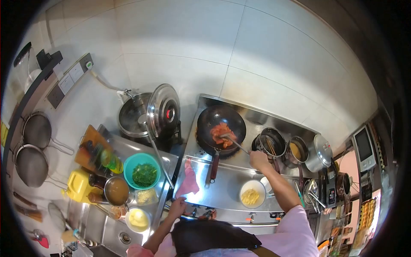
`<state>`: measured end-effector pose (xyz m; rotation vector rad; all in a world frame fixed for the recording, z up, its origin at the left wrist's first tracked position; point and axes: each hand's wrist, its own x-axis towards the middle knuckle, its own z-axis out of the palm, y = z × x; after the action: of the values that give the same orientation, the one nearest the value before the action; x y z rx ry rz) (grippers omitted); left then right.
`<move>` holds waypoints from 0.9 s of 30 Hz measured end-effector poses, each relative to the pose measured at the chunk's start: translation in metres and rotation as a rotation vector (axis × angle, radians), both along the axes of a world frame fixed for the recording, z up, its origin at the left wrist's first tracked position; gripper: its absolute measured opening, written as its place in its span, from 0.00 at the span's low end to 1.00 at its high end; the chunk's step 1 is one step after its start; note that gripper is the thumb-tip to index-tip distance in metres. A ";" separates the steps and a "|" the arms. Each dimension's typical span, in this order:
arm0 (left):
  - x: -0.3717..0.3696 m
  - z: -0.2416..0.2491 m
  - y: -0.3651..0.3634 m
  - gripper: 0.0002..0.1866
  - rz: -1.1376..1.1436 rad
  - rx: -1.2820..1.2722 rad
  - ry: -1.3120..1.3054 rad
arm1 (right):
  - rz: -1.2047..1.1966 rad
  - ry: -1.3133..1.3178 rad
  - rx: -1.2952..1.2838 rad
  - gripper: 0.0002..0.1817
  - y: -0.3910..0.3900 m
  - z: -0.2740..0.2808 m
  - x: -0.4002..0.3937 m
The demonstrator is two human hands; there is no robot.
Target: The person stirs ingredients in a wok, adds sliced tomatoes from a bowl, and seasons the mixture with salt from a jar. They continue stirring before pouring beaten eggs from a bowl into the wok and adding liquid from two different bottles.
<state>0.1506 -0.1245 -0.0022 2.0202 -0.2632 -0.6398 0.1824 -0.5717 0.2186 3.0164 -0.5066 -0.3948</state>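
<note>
My right hand point(259, 161) is closed round the handle of a metal spatula point(235, 142), whose head rests in red-orange food point(221, 133) inside a black wok point(207, 121). The wok's dark handle point(215, 168) points toward me, with no hand on it. Lower down, my left hand point(177, 207) is at the counter's front edge, just below a pink cloth point(188, 183); its fingers are small in view, and whether they grip anything is unclear. A white bowl of yellow food point(250, 196) stands below my right hand.
Right of the wok are a pan with chopsticks point(273, 140), a pot of brownish liquid point(296, 150) and a lidded pot point(319, 153). On the left are a large open pot point(132, 115) with a tilted lid point(163, 110), a teal bowl of greens point(142, 171) and a sink point(112, 231).
</note>
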 end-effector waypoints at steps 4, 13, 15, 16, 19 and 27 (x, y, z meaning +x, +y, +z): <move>0.024 -0.006 -0.005 0.18 0.097 0.058 -0.107 | -0.216 -0.221 0.130 0.15 0.001 -0.035 0.024; 0.075 -0.015 -0.004 0.23 0.367 0.157 -0.282 | 0.016 -0.086 0.082 0.16 -0.018 0.012 -0.001; 0.077 -0.018 -0.004 0.27 0.413 0.225 -0.372 | 0.020 -0.009 0.020 0.17 -0.005 0.071 -0.016; 0.079 -0.017 -0.006 0.29 0.418 0.251 -0.350 | 0.018 0.029 -0.010 0.17 -0.002 0.090 -0.020; 0.086 -0.019 -0.012 0.35 0.424 0.301 -0.331 | 0.031 0.068 0.011 0.15 -0.007 0.103 -0.027; 0.121 -0.020 -0.029 0.42 0.436 0.365 -0.189 | -0.159 -0.192 0.151 0.14 -0.011 -0.035 0.018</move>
<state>0.2717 -0.1532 -0.0226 2.3903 0.1991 -0.2313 0.2005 -0.5828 0.1833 3.1887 -0.7675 -0.1563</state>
